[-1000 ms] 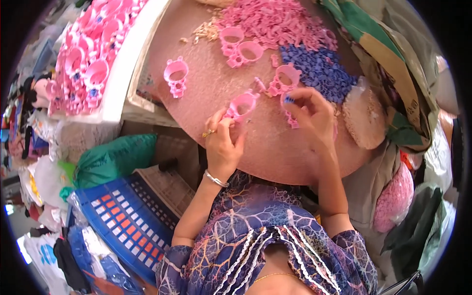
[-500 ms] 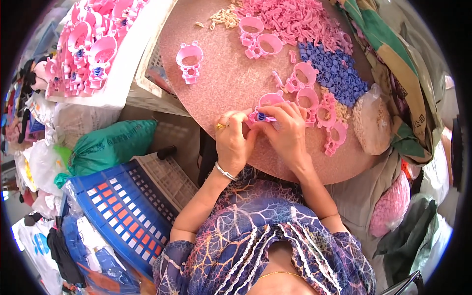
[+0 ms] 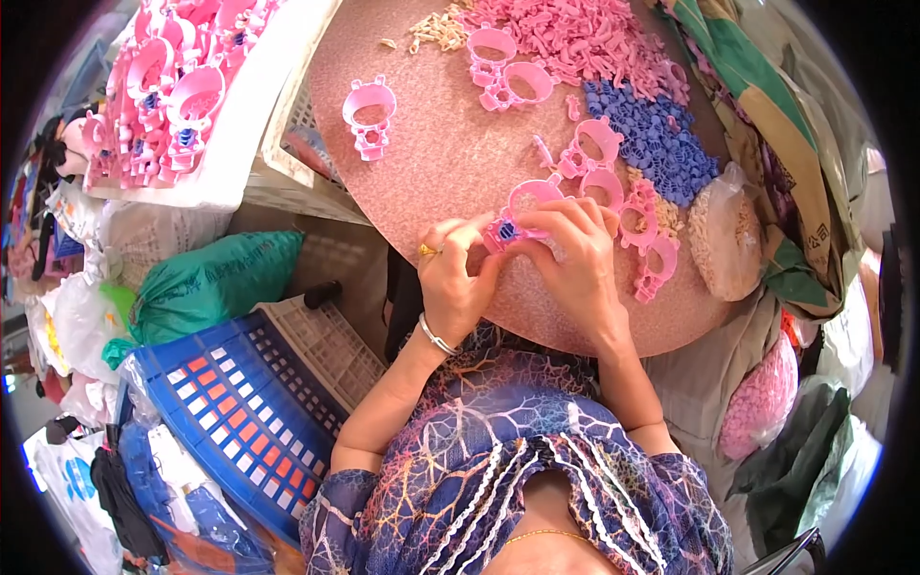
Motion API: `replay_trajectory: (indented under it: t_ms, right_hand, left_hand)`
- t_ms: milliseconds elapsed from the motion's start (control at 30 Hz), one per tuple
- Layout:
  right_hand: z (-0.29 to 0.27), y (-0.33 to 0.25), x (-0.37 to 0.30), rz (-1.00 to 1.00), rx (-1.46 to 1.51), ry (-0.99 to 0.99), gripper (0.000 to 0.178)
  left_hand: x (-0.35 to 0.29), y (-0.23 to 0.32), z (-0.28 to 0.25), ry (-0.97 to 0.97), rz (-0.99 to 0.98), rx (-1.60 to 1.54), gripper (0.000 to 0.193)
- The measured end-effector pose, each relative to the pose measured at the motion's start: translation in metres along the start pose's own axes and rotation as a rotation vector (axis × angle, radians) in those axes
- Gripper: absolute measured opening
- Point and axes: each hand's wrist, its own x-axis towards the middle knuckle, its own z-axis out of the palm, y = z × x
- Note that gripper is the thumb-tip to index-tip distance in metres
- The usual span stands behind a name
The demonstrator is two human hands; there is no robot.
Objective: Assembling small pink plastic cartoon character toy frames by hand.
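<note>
Near the front of the round table (image 3: 422, 144), a pink plastic ring-shaped part (image 3: 529, 195) is between my hands. A small blue plastic piece (image 3: 507, 231) sits on its lower end. My left hand (image 3: 452, 278) pinches that end from the left, fingers closed. From the right, my right hand (image 3: 580, 264) closes thumb and fingers on the part beside the blue piece. My fingers hide some of the pink part. Just beyond my right hand lie several similar pink ring parts (image 3: 636, 222). One more pink ring part (image 3: 370, 120) lies alone at the left.
Heaps of small pink pieces (image 3: 575, 43), blue pieces (image 3: 647, 144) and cream pieces (image 3: 436, 31) lie on the table's far and right sides. A clear bag (image 3: 726, 240) rests at the right edge. Left stand a white box of pink parts (image 3: 222, 187) and a blue basket (image 3: 158, 369).
The pink part has tilted and shifted slightly, so more of its ring and the blue piece shows. My right hand has moved a little to the right; my left hand stays nearly still.
</note>
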Motion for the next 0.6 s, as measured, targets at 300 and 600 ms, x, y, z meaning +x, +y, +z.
replay_trajectory:
  t_ms: [300, 600]
  right_hand:
    - [-0.004, -0.006, -0.005, -0.017, -0.087, 0.217, 0.019]
    - [0.039, -0.023, -0.037, 0.089, 0.194, -0.157, 0.084]
  left_hand:
    - [-0.011, -0.005, 0.006, 0.153, -0.097, -0.043, 0.050]
    - [0.009, 0.022, -0.019, 0.302, -0.314, -0.282, 0.054]
